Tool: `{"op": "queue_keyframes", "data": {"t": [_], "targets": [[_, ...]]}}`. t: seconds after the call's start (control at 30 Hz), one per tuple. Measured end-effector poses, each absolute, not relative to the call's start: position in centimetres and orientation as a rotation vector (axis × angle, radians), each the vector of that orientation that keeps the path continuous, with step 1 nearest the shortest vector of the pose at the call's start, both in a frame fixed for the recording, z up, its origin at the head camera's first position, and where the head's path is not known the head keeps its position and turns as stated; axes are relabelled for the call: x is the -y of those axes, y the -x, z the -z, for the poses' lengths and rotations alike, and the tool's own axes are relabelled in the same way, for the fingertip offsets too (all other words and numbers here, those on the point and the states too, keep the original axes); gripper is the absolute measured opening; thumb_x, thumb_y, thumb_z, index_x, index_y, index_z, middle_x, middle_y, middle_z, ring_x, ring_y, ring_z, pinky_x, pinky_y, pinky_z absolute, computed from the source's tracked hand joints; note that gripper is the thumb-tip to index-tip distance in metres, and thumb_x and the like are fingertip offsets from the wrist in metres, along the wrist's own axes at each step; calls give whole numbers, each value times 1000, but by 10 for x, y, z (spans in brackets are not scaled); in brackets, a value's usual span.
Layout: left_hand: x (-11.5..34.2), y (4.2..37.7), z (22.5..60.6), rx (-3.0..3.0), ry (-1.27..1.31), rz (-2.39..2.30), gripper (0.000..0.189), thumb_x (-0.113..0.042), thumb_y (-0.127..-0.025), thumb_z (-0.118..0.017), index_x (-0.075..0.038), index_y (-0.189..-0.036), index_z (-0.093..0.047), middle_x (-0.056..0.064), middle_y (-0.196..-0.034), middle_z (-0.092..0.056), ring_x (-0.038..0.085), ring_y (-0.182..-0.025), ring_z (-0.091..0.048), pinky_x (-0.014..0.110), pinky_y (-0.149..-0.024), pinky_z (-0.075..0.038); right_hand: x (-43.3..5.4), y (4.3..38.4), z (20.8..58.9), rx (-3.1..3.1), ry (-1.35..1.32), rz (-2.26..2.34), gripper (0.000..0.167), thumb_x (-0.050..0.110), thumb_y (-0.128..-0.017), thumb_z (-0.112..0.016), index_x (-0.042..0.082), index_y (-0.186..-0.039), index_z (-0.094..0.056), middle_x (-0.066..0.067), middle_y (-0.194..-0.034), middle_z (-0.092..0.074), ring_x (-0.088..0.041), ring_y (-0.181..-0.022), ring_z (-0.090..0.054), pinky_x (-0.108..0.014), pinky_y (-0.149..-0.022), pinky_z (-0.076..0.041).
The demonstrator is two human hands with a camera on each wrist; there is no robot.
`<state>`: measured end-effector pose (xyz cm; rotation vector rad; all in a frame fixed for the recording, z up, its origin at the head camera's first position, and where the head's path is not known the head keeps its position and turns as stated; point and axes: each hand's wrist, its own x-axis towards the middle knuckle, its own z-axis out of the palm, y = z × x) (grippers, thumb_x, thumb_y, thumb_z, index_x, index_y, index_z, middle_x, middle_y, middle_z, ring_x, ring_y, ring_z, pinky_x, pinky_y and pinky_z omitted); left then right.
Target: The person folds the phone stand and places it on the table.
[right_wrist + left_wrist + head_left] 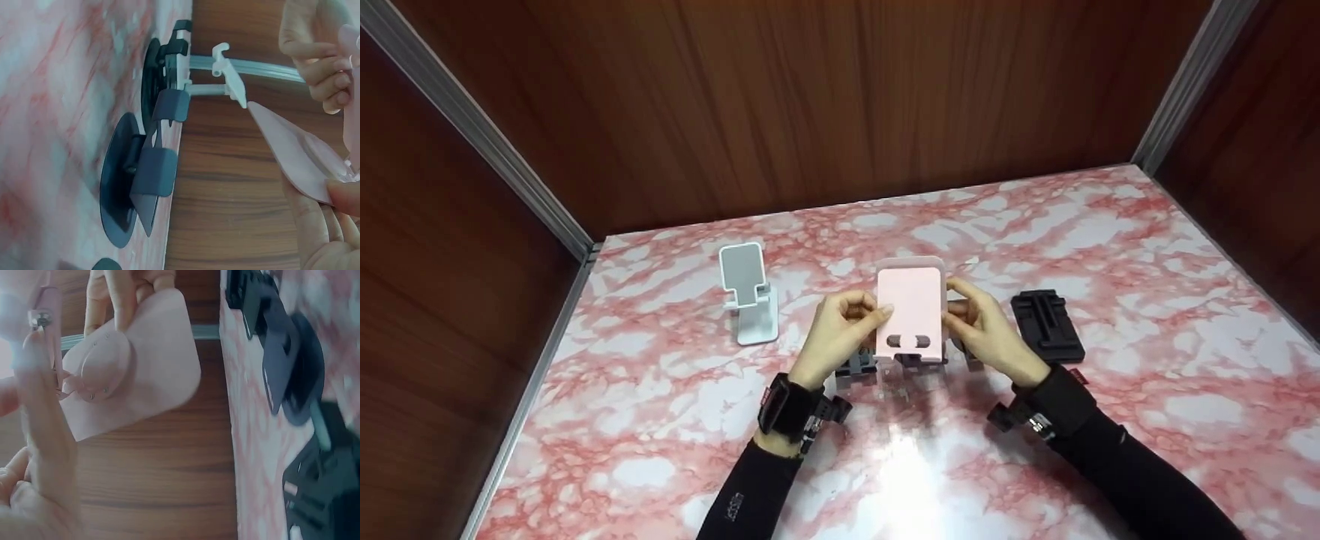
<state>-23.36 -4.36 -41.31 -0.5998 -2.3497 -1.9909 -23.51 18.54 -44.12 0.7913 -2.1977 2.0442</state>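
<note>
A pink phone stand (911,300) is held up in both hands, its slotted plate facing the head camera. On the plate's left edge, the left hand (844,330) pinches with its thumb over the front. The right hand (986,330) grips the stand from the right side. From the left wrist, the stand's flat rounded base (163,354) shows, with a round raised joint on it. In the right wrist view, the right thumb (344,197) lies on that base and the fingers are beneath it.
A white phone stand (757,319) stands upright at the left. A black folded stand (1048,330) lies at the right. Dark stands (118,185) sit on the marbled table (660,420) below the hands, partly hidden in the head view. Wood-grain walls (840,97) enclose the table.
</note>
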Motion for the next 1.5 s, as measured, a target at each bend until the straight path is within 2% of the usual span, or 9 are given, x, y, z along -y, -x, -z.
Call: {"op": "queue_keyframes", "data": {"t": [0.17,0.27,0.37,0.53,0.67,0.77,0.93,1.1,1.5], "targets": [[44,235,414,2389,591,1765,38,-28,-89,-71,-2,-112,-54,11,-103,-60,22,-91,-58,33,-81,-52,-186,234,440,2156,-727,-2255,38,-12,-96,-47,-9,-134,-42,-24,-110,-66,-22,-92,-69,-33,-73,-59],[44,234,414,2493,575,1877,56,-36,-92,-65,-7,-135,-44,14,-123,-54,24,-108,-55,38,-90,-51,-186,233,439,2103,-696,-2374,36,-7,-98,-48,-8,-133,-42,-20,-108,-68,-24,-93,-68,-34,-76,-58],[43,234,415,2530,582,2140,60,-38,-97,-56,-9,-145,-37,15,-133,-50,27,-117,-52,42,-96,-49,-186,232,438,2086,-626,-2437,40,-6,-98,-49,-7,-137,-40,-16,-107,-69,-22,-90,-68,-30,-73,-58],[40,235,414,2435,538,2425,57,-33,-99,-54,-3,-145,-37,19,-133,-50,30,-118,-54,44,-94,-51,-186,232,437,2110,-516,-2493,50,-7,-98,-49,-7,-145,-31,-14,-107,-69,-18,-86,-68,-24,-66,-56],[39,237,418,2365,475,2499,54,-29,-97,-55,2,-139,-41,21,-128,-52,30,-108,-58,43,-86,-55,-186,232,436,2144,-498,-2552,54,-4,-98,-50,-7,-147,-27,-17,-113,-67,-22,-94,-67,-31,-77,-58],[40,238,420,2309,459,2547,51,-26,-96,-56,5,-136,-43,23,-123,-56,31,-101,-61,43,-83,-56,-186,230,432,2151,-483,-2637,53,13,-104,-47,-6,-148,-26,-17,-118,-65,-24,-100,-66,-36,-86,-55],[40,237,421,2266,456,2568,53,-22,-96,-58,6,-138,-41,23,-121,-57,31,-103,-63,43,-84,-56,-187,226,425,2161,-487,-2757,69,40,-105,-39,-6,-151,-15,-17,-130,-56,-23,-108,-61,-37,-88,-53],[39,238,421,2285,444,2554,57,-22,-96,-59,5,-141,-38,23,-122,-56,32,-104,-63,44,-85,-56,-189,223,424,2142,-468,-2785,74,28,-103,-48,-5,-152,-4,-15,-132,-51,-22,-108,-61,-32,-86,-54],[39,238,420,2321,425,2530,60,-21,-95,-63,5,-142,-37,21,-116,-56,29,-98,-64,42,-82,-57,-189,221,423,2156,-330,-2740,71,22,-101,-51,-6,-151,-8,-15,-121,-52,-16,-92,-63,-26,-74,-55]]}}
